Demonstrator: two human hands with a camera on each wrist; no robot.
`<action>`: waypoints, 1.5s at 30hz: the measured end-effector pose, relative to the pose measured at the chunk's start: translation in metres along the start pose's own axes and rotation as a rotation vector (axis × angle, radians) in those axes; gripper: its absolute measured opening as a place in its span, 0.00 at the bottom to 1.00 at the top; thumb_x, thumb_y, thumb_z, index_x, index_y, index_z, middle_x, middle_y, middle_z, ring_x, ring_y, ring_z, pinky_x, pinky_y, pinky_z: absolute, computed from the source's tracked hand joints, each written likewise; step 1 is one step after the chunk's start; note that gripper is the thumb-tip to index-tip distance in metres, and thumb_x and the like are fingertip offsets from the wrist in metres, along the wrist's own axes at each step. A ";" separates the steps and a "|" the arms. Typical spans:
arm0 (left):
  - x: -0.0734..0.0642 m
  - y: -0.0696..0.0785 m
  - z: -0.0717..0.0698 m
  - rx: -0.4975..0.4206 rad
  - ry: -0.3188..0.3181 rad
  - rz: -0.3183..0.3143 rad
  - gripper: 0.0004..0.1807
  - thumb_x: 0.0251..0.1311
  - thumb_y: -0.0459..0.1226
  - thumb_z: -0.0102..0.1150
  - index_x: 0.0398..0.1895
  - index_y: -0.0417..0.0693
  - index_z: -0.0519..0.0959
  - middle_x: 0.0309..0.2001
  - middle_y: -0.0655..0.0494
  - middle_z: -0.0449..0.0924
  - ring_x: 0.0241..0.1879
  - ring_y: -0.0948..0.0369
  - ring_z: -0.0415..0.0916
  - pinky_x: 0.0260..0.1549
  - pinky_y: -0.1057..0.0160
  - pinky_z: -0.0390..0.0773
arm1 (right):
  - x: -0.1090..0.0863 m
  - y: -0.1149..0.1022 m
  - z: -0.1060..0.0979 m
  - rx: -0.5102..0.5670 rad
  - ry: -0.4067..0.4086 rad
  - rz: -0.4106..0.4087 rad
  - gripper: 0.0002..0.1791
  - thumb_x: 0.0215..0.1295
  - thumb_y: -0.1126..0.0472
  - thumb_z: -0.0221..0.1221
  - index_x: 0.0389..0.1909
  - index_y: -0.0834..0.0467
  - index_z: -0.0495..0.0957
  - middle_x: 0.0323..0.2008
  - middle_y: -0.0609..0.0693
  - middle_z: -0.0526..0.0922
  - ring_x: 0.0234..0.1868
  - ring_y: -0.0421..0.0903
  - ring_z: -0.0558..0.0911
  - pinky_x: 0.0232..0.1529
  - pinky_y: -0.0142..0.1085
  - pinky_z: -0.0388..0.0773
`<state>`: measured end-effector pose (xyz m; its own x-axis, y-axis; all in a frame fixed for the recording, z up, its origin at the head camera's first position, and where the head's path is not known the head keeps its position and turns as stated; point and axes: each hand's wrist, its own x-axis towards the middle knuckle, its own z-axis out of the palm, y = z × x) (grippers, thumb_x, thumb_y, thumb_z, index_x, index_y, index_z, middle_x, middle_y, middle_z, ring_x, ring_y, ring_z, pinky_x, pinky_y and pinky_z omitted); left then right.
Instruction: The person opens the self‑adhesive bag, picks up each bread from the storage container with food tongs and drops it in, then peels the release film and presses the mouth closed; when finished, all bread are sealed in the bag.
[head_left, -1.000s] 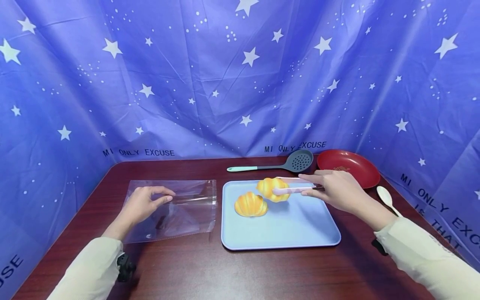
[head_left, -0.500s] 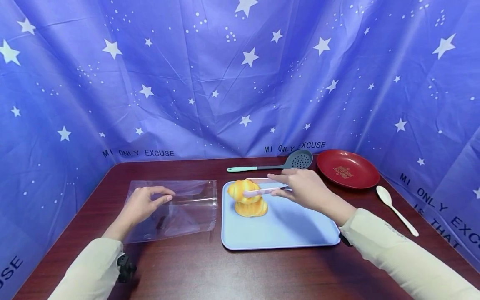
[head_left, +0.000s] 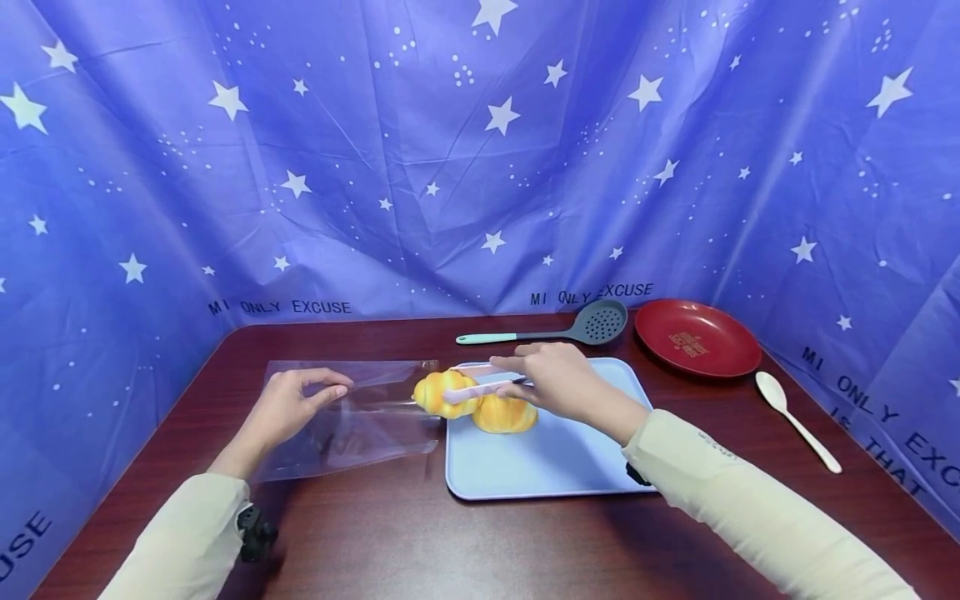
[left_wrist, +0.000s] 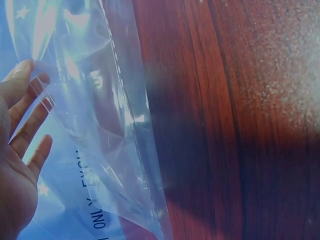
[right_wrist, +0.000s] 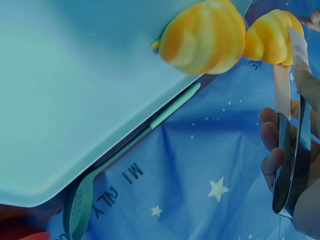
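Note:
My left hand point(head_left: 288, 417) pinches the upper layer of a clear plastic bag point(head_left: 375, 433) between thumb and fingers; in the left wrist view the film point(left_wrist: 95, 110) rises from the fingertips in a raised fold. With my right hand point(head_left: 570, 379) I grip metal tongs point(right_wrist: 290, 165) that have pale pink tips. Between those tips is a yellow croissant point(head_left: 433, 393), held at the bag's right-hand opening, over the tray's left edge. A second croissant point(head_left: 504, 415) lies on the light blue tray point(head_left: 555, 471), partly covered by the tongs in the head view.
Behind the tray lies a grey slotted skimmer point(head_left: 600, 322) with a mint handle. A red plate point(head_left: 697, 337) is at the back right, and a white spoon point(head_left: 797, 423) lies in front of it. A blue star-printed curtain point(head_left: 420, 167) encloses the table point(head_left: 480, 550).
My right hand has carried the croissant in the tongs leftward, from above the tray's middle to the bag's opening. The left hand has barely moved, and the bag's opening edge has shifted slightly.

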<state>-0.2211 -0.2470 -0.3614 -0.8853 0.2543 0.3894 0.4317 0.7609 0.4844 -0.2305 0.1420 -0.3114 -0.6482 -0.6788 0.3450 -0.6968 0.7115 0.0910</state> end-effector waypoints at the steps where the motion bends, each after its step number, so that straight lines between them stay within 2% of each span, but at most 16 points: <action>1: 0.000 0.000 0.000 -0.001 0.004 0.000 0.05 0.65 0.35 0.68 0.41 0.51 0.89 0.36 0.57 0.89 0.42 0.52 0.85 0.45 0.44 0.79 | 0.002 -0.002 0.001 -0.002 -0.006 -0.001 0.26 0.63 0.41 0.68 0.57 0.50 0.85 0.30 0.48 0.83 0.24 0.45 0.78 0.19 0.36 0.68; 7: 0.000 0.000 -0.003 -0.021 0.014 -0.022 0.06 0.64 0.34 0.68 0.42 0.50 0.89 0.39 0.54 0.89 0.44 0.51 0.84 0.46 0.42 0.79 | 0.014 -0.014 0.004 -0.002 -0.054 -0.003 0.26 0.64 0.40 0.65 0.59 0.49 0.84 0.37 0.50 0.86 0.28 0.47 0.82 0.20 0.37 0.70; 12: 0.000 0.000 -0.002 -0.046 0.030 -0.021 0.06 0.64 0.33 0.69 0.42 0.50 0.89 0.39 0.54 0.89 0.44 0.51 0.84 0.46 0.43 0.80 | 0.026 -0.022 0.010 0.007 -0.056 -0.032 0.26 0.66 0.39 0.64 0.59 0.49 0.84 0.35 0.47 0.85 0.27 0.45 0.81 0.21 0.37 0.72; 15: 0.000 -0.001 -0.002 -0.056 0.040 -0.012 0.07 0.64 0.34 0.68 0.43 0.50 0.89 0.40 0.55 0.89 0.43 0.54 0.84 0.44 0.46 0.81 | 0.034 -0.028 0.015 0.026 -0.036 -0.053 0.25 0.66 0.40 0.64 0.59 0.49 0.84 0.33 0.47 0.85 0.26 0.44 0.80 0.22 0.37 0.74; 21: 0.001 0.001 -0.002 -0.069 0.040 -0.037 0.07 0.65 0.35 0.68 0.44 0.49 0.89 0.41 0.55 0.89 0.43 0.56 0.84 0.41 0.56 0.82 | 0.048 -0.039 0.022 0.093 -0.063 -0.050 0.27 0.68 0.40 0.63 0.61 0.49 0.83 0.44 0.52 0.88 0.35 0.47 0.85 0.29 0.42 0.80; 24: 0.001 0.001 -0.002 -0.100 0.035 -0.057 0.07 0.65 0.35 0.68 0.45 0.48 0.89 0.41 0.52 0.89 0.39 0.55 0.85 0.37 0.61 0.82 | 0.054 -0.044 0.025 0.114 -0.067 -0.048 0.27 0.67 0.41 0.63 0.62 0.50 0.82 0.43 0.52 0.87 0.36 0.48 0.85 0.31 0.43 0.81; 28: 0.001 0.001 -0.003 -0.128 0.033 -0.074 0.08 0.66 0.35 0.67 0.45 0.47 0.88 0.40 0.52 0.89 0.37 0.55 0.85 0.35 0.61 0.83 | 0.062 -0.050 0.030 0.131 -0.063 -0.051 0.26 0.66 0.42 0.65 0.61 0.49 0.83 0.33 0.49 0.83 0.29 0.46 0.81 0.29 0.42 0.79; 33: 0.000 0.000 -0.003 -0.131 0.036 -0.083 0.07 0.66 0.36 0.67 0.45 0.48 0.89 0.41 0.53 0.89 0.42 0.55 0.84 0.39 0.59 0.84 | 0.070 -0.056 0.037 0.143 -0.085 -0.051 0.27 0.66 0.42 0.65 0.62 0.50 0.82 0.36 0.49 0.85 0.30 0.48 0.82 0.33 0.43 0.80; 40: 0.000 -0.001 -0.004 -0.159 0.041 -0.091 0.07 0.66 0.34 0.67 0.44 0.47 0.89 0.42 0.52 0.89 0.43 0.57 0.83 0.37 0.68 0.82 | 0.076 -0.059 0.040 0.106 -0.103 -0.040 0.27 0.66 0.42 0.66 0.61 0.50 0.82 0.36 0.50 0.85 0.33 0.49 0.84 0.33 0.44 0.81; 45: 0.000 -0.001 -0.004 -0.192 0.038 -0.094 0.07 0.66 0.33 0.66 0.45 0.44 0.88 0.42 0.49 0.89 0.42 0.54 0.84 0.37 0.69 0.82 | 0.079 -0.060 0.043 0.147 -0.132 -0.033 0.27 0.65 0.42 0.66 0.59 0.54 0.83 0.42 0.50 0.87 0.36 0.47 0.85 0.36 0.43 0.81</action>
<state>-0.2207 -0.2499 -0.3590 -0.9177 0.1621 0.3626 0.3755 0.6519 0.6589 -0.2528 0.0377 -0.3297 -0.6520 -0.7263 0.2178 -0.7496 0.6607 -0.0407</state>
